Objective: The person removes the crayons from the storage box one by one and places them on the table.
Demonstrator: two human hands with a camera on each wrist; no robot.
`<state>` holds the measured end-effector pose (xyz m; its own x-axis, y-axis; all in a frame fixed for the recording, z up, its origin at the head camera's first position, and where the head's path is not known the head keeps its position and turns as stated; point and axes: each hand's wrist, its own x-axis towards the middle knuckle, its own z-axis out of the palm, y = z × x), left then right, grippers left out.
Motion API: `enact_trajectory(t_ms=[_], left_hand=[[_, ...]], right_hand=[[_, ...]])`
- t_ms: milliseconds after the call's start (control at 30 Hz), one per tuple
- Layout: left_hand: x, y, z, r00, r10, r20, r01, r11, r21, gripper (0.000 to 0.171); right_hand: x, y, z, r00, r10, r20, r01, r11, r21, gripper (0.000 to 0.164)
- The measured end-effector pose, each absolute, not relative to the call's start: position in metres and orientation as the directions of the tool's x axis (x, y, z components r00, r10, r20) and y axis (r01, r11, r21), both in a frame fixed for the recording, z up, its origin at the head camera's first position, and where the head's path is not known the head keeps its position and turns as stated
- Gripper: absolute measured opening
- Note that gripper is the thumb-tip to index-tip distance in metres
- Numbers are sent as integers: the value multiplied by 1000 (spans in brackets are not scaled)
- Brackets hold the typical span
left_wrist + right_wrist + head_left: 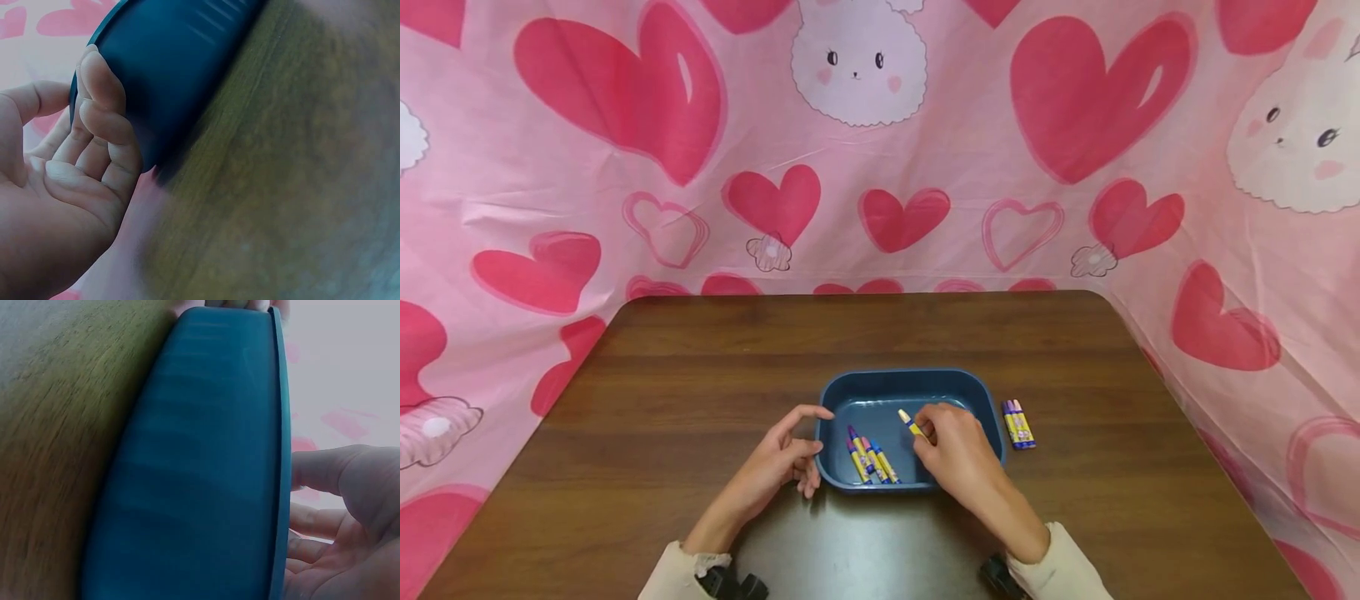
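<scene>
My right hand (958, 450) is over the right part of a blue tray (917, 375), pinching a yellow-wrapped crayon (910, 422) with a pale tip between thumb and fingers. In the right wrist view the tray's wall hides that crayon. At the tray's left rim is my left hand (775, 460), its index finger reaching over the edge and its thumb close to the outer wall. Its other fingers are loosely bent, seen beside the wall in the left wrist view. Several crayons (871, 458) with yellow wrappers and purple, pink and blue tips lie together in the tray's left part.
To the right of the tray, a small row of yellow-wrapped crayons (1018, 425) with pink and purple tips lies side by side on the brown wooden table (700, 375). A pink cloth (925, 158) printed with hearts and white animal faces hangs behind and beside the table.
</scene>
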<state>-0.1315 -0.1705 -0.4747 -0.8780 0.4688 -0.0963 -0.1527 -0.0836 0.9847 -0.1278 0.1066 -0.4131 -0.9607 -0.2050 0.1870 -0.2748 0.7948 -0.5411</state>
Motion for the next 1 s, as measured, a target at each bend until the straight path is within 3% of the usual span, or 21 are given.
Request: enact_trajectory(t_ms=[600, 1000], left_hand=[[-133, -171, -475, -879, 464, -113, -163, -70, 984, 45], [-132, -171, -473, -879, 459, -133, -182, -64, 981, 43]], right_hand=[[-126, 143, -409, -950, -87, 298, -256, 761, -596, 11], [-131, 190, -400, -963, 61, 262, -132, 741, -659, 9]])
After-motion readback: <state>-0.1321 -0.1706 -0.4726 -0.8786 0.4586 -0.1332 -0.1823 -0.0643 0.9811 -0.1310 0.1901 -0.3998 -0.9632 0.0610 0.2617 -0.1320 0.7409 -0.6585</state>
